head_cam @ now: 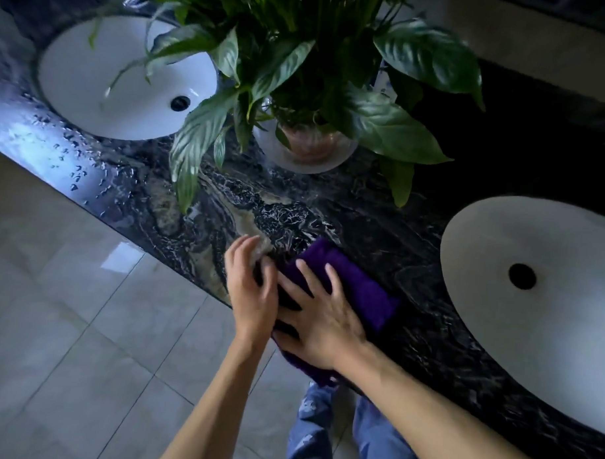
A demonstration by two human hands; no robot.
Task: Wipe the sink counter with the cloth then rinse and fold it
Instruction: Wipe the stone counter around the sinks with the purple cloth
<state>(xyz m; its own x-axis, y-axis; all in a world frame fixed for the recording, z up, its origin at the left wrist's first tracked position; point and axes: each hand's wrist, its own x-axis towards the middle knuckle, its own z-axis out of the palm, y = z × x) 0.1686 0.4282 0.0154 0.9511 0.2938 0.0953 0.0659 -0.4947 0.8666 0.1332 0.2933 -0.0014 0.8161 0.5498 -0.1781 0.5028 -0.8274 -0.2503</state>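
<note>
On my far left I see a white oval sink basin (128, 82) sunk into the dark veined marble surface (199, 205), with water droplets beaded on the stone along its near edge. Next comes a leafy green potted plant (300, 68) standing in a clear glass bowl between the two basins. Below it, near the front edge of the surface, my left hand (252, 289) rests with fingers loosely spread and slightly curled, holding nothing that I can make out, its fingertips just at the left end of the folded purple terry cloth (364, 286). My right hand (320, 319) lies flat on top of that cloth, fingers splayed wide, pressing it down; the cloth extends beyond the fingertips to the right and hangs over the edge under the wrist. Further right sits a second white oval sink basin (545, 306).
</note>
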